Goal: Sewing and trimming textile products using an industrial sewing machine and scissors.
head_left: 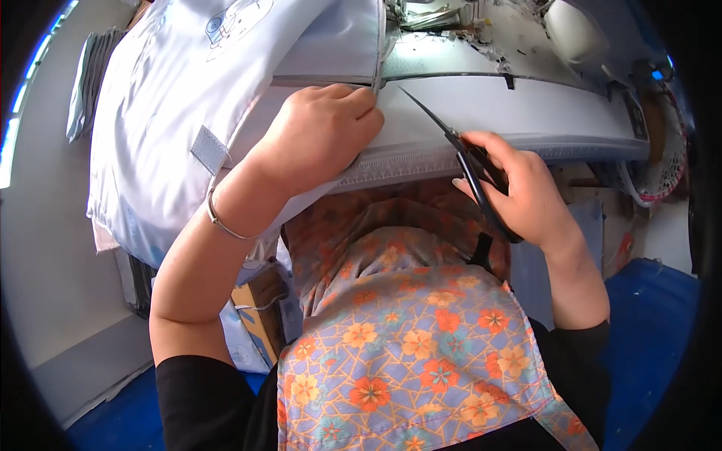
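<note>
Here, before us, the left hand [325,134] pinches the white fabric [169,98] by its edge over the counter [556,105] while the right hand [520,188] grips black scissors [454,138], blades so near the other that a slip could nick skin or fabric.

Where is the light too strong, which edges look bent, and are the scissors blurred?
Head view: the bright strip at far left is blown out, and glare lies on the pale surface beyond the left hand; head view: the ruler strip curves and the corners go black; head view: the scissors look fairly sharp, while the floral apron darkens toward the ruler strip.
</note>
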`<state>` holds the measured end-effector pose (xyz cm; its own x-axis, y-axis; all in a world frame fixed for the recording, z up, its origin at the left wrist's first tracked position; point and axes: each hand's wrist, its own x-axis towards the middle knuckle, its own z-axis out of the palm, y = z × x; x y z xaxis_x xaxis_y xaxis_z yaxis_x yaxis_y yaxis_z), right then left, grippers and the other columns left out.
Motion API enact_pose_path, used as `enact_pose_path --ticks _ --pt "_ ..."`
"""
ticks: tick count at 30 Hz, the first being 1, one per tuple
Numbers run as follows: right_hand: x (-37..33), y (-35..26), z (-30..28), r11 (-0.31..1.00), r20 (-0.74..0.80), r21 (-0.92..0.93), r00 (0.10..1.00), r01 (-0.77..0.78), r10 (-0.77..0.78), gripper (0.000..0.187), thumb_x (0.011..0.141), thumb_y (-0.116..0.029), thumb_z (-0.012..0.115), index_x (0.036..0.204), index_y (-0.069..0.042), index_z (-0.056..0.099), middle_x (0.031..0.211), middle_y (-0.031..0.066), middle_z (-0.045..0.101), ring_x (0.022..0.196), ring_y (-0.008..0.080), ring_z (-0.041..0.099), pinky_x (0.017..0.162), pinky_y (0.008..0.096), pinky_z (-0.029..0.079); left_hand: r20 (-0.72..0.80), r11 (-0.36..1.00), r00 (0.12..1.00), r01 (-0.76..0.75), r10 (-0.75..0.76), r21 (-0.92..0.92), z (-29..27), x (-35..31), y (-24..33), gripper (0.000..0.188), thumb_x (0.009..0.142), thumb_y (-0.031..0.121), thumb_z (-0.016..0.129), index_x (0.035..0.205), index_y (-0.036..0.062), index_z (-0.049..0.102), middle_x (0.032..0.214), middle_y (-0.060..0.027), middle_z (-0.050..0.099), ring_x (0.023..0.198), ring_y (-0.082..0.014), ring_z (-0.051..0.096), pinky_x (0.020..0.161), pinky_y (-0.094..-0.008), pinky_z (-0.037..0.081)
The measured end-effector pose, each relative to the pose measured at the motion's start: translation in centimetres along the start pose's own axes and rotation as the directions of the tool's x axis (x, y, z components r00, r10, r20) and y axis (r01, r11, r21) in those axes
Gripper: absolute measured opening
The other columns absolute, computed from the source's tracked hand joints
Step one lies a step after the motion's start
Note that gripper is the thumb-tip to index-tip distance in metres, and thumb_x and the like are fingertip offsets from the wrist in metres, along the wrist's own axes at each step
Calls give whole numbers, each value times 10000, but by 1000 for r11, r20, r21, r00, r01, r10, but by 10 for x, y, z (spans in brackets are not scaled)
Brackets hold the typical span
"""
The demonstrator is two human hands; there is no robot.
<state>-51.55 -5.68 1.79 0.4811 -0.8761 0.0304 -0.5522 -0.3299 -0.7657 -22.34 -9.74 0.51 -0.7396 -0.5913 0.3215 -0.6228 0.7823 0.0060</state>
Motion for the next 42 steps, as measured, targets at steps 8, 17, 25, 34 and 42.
enact_pose_path --ticks 8,17,25,34,42 --pt "8 -6 -6 860 40 -488 988 149 -149 571 747 -178 798 1289 -126 628 864 123 641 813 337 634 726 421 509 -232 986 964 97 -126 -135 15 0 -7 92 799 62 662 882 70 624 865 -69 608 758 -277 655 662 -385 556" --pt "25 -5 -1 746 49 -625 966 228 -254 616 708 -166 808 1303 -152 646 863 84 598 822 285 626 717 404 516 -232 988 963 113 -134 -101 17 -4 -5 122 780 33 652 893 72 625 856 -64 597 763 -271 663 647 -381 564" --pt "22 0 -3 741 86 -620 961 257 -262 594 721 -143 806 1295 -153 654 759 83 622 701 287 639 637 399 512 -143 982 977 142 -160 -127 -6 4 4 217 779 135 737 967 60 660 1019 -79 646 881 -275 679 712 -380 567" --pt "11 7 -1 863 -76 -476 970 170 -233 576 731 -84 772 1288 -144 642 811 101 675 672 311 630 618 405 499 52 917 916 399 -398 -16 -14 -21 50 504 757 96 702 1242 -16 620 1224 -143 627 1080 -346 630 882 -426 532" --pt "19 -3 30 836 -254 -520 903 174 -346 698 660 -161 838 1317 -176 601 935 104 544 838 328 594 726 429 504 263 86 552 526 -791 -846 -12 -13 15 338 909 10 522 1201 -27 687 1047 -68 719 934 -182 671 847 -284 516"
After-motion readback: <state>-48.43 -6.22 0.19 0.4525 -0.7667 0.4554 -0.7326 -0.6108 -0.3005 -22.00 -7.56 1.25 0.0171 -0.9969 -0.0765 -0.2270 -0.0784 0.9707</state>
